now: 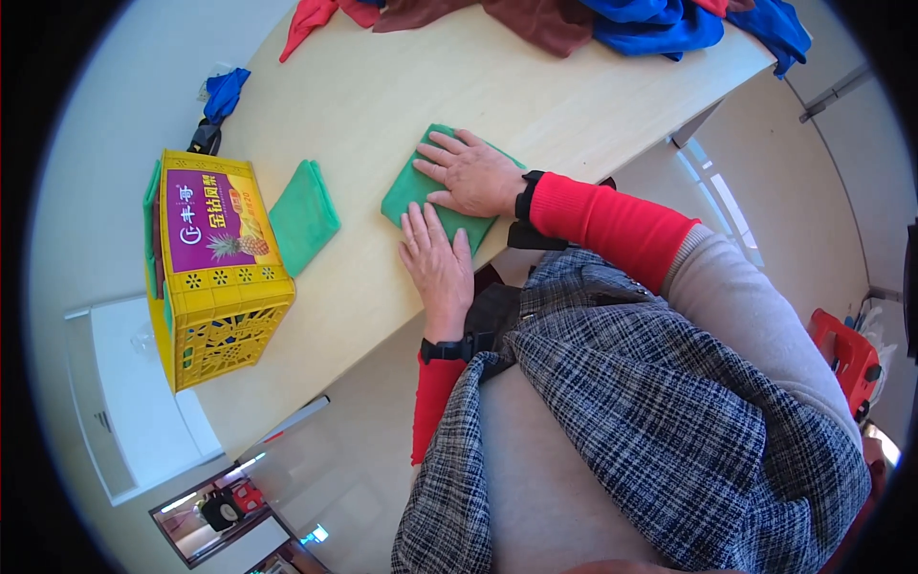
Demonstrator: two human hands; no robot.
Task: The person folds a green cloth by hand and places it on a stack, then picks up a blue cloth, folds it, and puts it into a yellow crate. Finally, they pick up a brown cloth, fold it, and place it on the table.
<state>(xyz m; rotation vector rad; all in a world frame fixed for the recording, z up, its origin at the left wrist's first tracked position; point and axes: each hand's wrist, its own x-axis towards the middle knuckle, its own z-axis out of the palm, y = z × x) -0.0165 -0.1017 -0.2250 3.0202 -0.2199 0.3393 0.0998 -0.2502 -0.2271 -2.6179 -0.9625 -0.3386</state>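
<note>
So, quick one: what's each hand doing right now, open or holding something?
Left hand: open, fingers resting on the folded green cloth, not gripping it.
Right hand: open, spread flat on the same cloth.

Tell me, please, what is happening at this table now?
A person is handling a folded green cloth on the table. The right hand lies spread over it, while the fingers of the left hand rest on its near side. A second folded green cloth lies to the left, beside a yellow crate with a purple panel. Rumpled red, brown and blue cloths lie along the far side.
</note>
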